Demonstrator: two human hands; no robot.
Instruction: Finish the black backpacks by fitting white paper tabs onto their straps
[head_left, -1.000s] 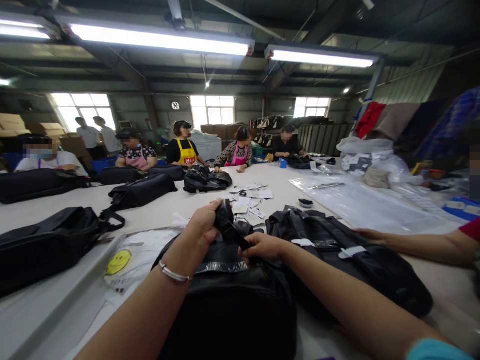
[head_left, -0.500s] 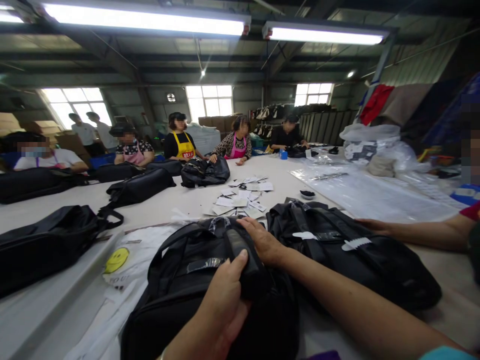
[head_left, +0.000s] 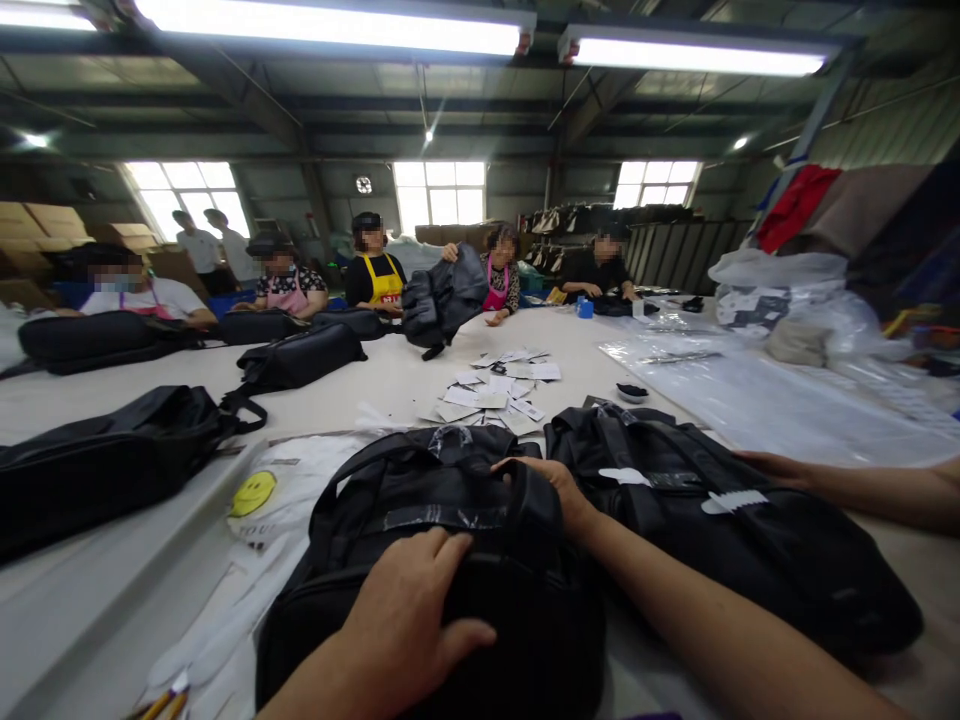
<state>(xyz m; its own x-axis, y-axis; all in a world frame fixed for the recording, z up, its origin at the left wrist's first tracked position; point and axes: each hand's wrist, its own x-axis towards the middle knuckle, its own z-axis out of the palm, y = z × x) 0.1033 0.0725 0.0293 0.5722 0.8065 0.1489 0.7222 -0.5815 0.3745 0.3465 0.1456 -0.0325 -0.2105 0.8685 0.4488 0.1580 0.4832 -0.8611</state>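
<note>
A black backpack [head_left: 517, 630] lies in front of me, its straps facing up. My left hand [head_left: 412, 605] rests on it, thumb spread away from the fingers, with the fingertips at the edge of a back panel that carries a strip of clear film [head_left: 442, 516]. My right hand [head_left: 551, 490] is at the far right side, fingers curled round a padded shoulder strap [head_left: 536, 510] that stands up in a loop; some of its fingers are hidden by the strap. Clear wrap covers the top handle [head_left: 450, 440].
To the right, another person's hand [head_left: 772, 468] touches a second black backpack [head_left: 795, 560] with white tags. Ahead lie a pile of paper cards [head_left: 495, 390] and a small dish [head_left: 631, 393]. A smiley-printed plastic bag [head_left: 300, 490] and more black bags [head_left: 112, 460] are at left.
My left hand has let go of the shoulder strap and moved down-left onto the bag. The strap now stands up in my right hand. Across the table, a person has lifted a black backpack.
</note>
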